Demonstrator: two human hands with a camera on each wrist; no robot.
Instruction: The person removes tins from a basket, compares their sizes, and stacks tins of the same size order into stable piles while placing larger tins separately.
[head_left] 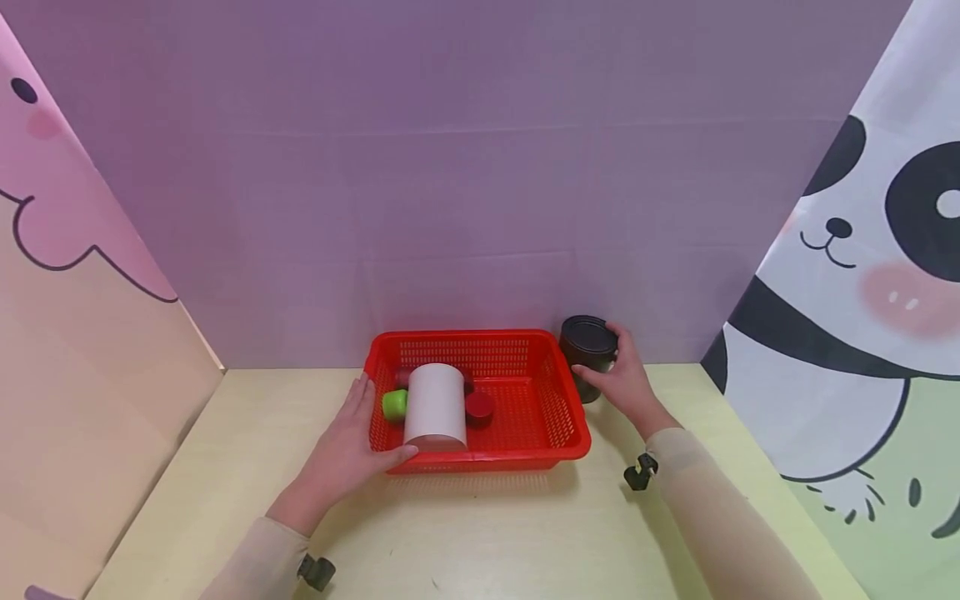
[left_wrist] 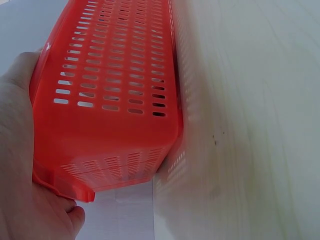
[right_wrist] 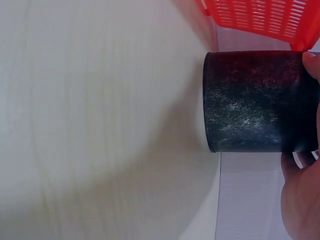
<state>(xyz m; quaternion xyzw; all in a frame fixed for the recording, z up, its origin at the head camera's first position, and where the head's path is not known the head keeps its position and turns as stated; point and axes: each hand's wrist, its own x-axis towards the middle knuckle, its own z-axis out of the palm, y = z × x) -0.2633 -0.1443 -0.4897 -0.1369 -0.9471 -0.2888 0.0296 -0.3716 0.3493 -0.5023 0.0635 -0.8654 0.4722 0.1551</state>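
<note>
Under R hand (head_left: 626, 379): black can (head_left: 588, 354), gripped w/ curled fingers.
Looks rigid, smooth, prob light; hold mid-wall. L hand (head_left: 348, 450) clasps red basket (head_left: 570, 408) rim.

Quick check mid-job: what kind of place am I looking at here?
Most likely a staged tabletop booth, not a lived-in room: a pale wooden table is boxed in by a plain purple backdrop and cartoon panels, such as a panda panel. On it sits a red basket of small props.

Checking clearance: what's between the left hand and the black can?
Head view: the red basket with a white cylinder, green piece and red cap separates left hand from black can.
</note>
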